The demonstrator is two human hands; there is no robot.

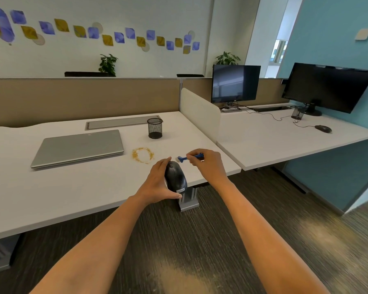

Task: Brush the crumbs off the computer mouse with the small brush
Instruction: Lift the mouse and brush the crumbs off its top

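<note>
My left hand grips a black computer mouse from its left side, holding it lifted over the front edge of the white desk. My right hand pinches a small blue brush by its handle. The pale bristles point left, just above and to the right of the mouse's front end, not clearly touching it. A ring of yellow crumbs lies on the desk to the left of the brush. I cannot make out crumbs on the mouse itself.
A closed silver laptop lies at the left, a black mesh pen cup behind the crumbs. A white divider separates the neighbouring desk with two monitors and another mouse. Carpet floor lies below.
</note>
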